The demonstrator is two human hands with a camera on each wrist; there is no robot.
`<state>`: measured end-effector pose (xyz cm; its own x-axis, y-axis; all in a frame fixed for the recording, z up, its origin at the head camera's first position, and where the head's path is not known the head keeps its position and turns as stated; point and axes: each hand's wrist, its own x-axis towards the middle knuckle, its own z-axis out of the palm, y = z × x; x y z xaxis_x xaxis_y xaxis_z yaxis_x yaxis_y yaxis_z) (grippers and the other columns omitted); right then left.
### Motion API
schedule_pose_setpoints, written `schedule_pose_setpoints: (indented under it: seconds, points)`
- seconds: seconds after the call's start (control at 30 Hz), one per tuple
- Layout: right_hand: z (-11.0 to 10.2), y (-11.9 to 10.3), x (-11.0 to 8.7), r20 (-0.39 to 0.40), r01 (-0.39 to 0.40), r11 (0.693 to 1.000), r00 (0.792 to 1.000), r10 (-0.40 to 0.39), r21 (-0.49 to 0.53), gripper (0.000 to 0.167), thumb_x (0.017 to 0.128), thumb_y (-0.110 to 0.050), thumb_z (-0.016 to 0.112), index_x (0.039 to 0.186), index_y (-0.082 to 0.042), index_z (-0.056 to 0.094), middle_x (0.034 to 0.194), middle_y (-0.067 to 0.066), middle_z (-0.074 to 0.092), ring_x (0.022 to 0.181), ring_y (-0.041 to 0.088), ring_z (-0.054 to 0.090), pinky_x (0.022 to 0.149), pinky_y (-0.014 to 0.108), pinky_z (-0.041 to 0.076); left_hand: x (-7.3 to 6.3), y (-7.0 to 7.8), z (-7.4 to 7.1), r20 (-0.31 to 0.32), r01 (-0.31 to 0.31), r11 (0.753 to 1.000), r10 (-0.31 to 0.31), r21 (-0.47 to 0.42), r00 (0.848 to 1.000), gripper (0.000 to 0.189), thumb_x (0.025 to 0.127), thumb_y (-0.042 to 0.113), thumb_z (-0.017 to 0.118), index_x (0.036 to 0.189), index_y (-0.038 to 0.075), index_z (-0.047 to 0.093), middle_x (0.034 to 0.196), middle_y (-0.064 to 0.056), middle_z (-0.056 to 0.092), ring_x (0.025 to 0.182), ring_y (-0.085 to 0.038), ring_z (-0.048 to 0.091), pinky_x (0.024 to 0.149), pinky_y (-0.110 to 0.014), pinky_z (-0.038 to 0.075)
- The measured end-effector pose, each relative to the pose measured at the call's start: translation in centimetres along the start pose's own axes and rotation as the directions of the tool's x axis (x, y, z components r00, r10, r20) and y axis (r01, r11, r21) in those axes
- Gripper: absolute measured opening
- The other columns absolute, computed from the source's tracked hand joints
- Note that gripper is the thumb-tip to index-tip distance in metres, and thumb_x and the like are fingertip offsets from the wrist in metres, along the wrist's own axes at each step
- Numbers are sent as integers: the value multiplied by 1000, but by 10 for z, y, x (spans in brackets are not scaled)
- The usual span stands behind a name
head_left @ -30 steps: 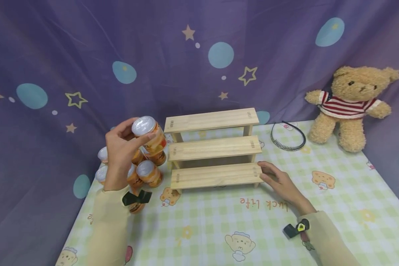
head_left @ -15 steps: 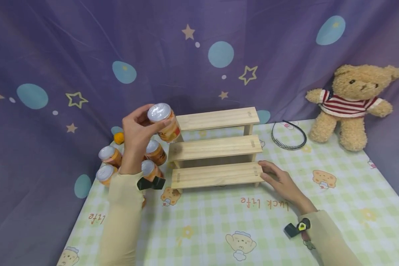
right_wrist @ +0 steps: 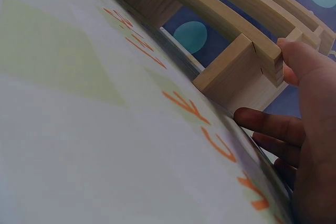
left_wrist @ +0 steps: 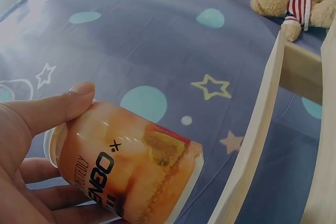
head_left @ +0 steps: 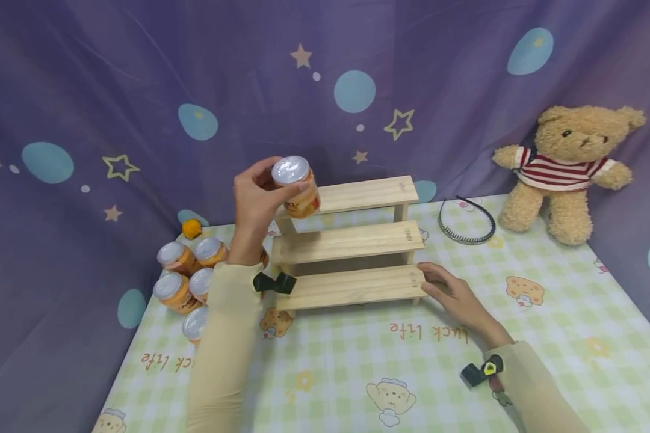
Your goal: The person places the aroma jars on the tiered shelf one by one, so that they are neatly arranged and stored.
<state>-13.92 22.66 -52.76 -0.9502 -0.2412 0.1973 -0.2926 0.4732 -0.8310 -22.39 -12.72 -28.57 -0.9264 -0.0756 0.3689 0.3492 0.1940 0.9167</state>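
Note:
My left hand (head_left: 260,201) grips an orange can (head_left: 299,186) with a silvery top, thumb on the near side. In the head view, the can overlaps the left end of the top board of a three-step wooden shelf (head_left: 352,240). The left wrist view shows the can's printed orange side (left_wrist: 131,166), with the thumb (left_wrist: 68,103) near one end and other fingers beneath. At the right end of the lowest board (right_wrist: 231,19), my right hand (head_left: 455,297) touches the wood with thumb and forefinger. Its other fingers (right_wrist: 273,124) extend below the board, beside the tablecloth.
Several more orange cans (head_left: 174,291) stand left of the shelf, partly behind the left forearm. Behind them lies a small orange-yellow round thing (head_left: 191,228). A black hairband (head_left: 468,239) and a teddy bear (head_left: 569,174) are at the right. A purple curtain (head_left: 260,72) backs the checked table.
My left hand has carried the can right and upward, from above the other cans to the top board's left end. The right hand stays at the lowest board.

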Motion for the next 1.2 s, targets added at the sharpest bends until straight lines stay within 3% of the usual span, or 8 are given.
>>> schedule_pose_setpoints:
  seconds: [0.27,0.47,0.77,1.2]
  points:
    - [1,1,0,0,-6,1000,1000,6,-3,45,104,-21,55,148,-23,47,131,11,67,117,6,63,100,13,45,7,0,26,42,16,997,-19,74,999,52,70,10,90,118,4,71,112,-17,73,88,-10,67,79,-21,54]
    - [0,0,0,-1,-15,1000,1000,15,7,45,104,-22,55,148,-24,48,132,11,67,118,6,63,100,13,45,10,0,43,62,36,995,-41,93,997,52,71,14,90,119,7,71,116,-17,72,99,-21,69,86,-29,56]
    - [-1,-1,0,1,-18,1000,1000,18,8,44,104,-23,55,147,-24,48,134,11,66,118,21,66,98,19,50,18,2,68,65,33,994,-40,103,997,53,70,19,92,118,9,71,114,-14,73,100,-22,70,87,-31,57]
    - [-1,-1,-1,1,-28,999,1000,28,15,44,104,-25,56,147,-28,47,135,7,65,118,3,63,98,16,49,25,-1,100,60,53,985,-64,163,996,54,70,26,93,117,11,70,111,-10,74,98,-21,70,87,-35,57]
